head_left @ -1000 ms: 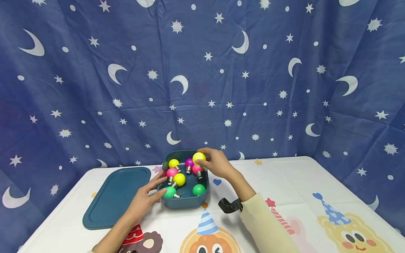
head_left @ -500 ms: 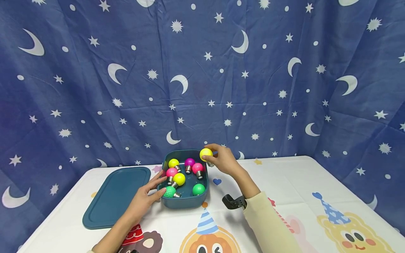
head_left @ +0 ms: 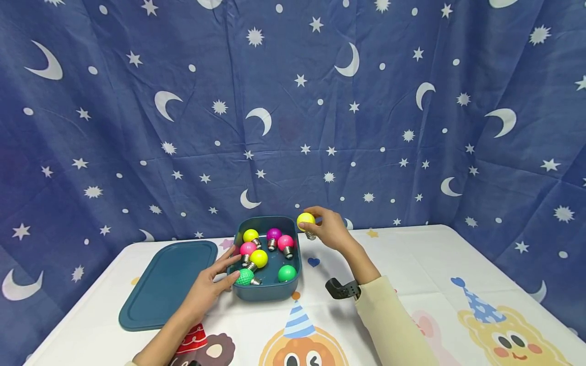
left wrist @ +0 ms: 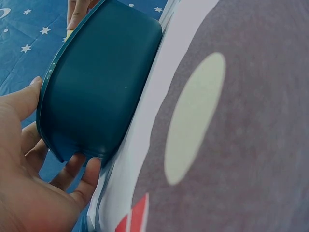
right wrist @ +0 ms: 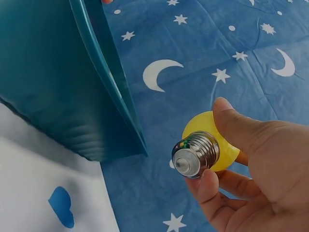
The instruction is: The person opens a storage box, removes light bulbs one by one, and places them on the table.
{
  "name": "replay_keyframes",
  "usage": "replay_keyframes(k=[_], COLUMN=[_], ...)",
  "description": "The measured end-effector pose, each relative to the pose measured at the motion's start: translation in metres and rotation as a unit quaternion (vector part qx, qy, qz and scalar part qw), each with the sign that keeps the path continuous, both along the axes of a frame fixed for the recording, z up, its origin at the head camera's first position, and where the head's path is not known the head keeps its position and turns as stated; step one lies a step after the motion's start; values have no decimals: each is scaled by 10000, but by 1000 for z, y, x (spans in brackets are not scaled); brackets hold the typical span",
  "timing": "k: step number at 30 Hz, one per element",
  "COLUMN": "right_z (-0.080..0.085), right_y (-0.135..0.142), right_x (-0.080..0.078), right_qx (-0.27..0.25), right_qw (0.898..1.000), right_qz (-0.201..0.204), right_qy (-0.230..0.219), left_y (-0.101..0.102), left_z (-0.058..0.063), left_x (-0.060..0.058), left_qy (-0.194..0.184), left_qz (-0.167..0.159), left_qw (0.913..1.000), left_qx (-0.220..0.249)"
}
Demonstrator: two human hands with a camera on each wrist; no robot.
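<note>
My right hand (head_left: 331, 230) pinches a yellow light bulb (head_left: 305, 221) just beyond the right rim of a dark teal box (head_left: 265, 293). In the right wrist view, the thumb and fingers surround the yellow globe, and the bulb's silver screw base (right wrist: 195, 154) faces the camera. At the box's near left corner rests my left hand (head_left: 208, 291), fingers spread along the side and thumb at the rim. Its fingertips (left wrist: 91, 166) touch the outer wall in the left wrist view. Inside the box lie several bulbs, including a purple one (head_left: 273, 234) and a green one (head_left: 287, 273).
A flat teal lid (head_left: 169, 284) lies on the table left of the box. White cloth with cartoon animals covers the table (head_left: 403, 259). Behind it hangs a blue curtain (head_left: 293, 127) with moons and stars.
My right hand has carried the yellow bulb rightward, from over the box's far right corner to just past its rim. The left hand has stayed at the box.
</note>
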State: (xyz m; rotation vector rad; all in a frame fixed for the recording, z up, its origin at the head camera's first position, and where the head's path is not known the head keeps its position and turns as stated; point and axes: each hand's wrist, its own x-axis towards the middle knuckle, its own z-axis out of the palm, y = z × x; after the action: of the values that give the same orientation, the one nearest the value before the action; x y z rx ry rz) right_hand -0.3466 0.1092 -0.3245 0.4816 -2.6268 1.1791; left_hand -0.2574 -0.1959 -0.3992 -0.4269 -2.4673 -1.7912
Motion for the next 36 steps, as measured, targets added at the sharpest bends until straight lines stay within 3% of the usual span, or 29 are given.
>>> replay_keyframes(k=[19,30,36], right_z=[-24,-66,-77], right_y=[31,27,28], right_x=[-19,-31,-34], right_qx=[281,324,213], right_qw=[9963,9937,9923], right_qz=[-784,-1015,-1202], right_qy=[-225,-358,-189], left_y=[-2,-3,-2], left_z=[3,1,-1], left_x=[-1,0,-1], left_qy=[128,129,168], left_qz=[-7,48,33], left_qw=[9998,9997,9997], left_qx=[-118,-198,-191])
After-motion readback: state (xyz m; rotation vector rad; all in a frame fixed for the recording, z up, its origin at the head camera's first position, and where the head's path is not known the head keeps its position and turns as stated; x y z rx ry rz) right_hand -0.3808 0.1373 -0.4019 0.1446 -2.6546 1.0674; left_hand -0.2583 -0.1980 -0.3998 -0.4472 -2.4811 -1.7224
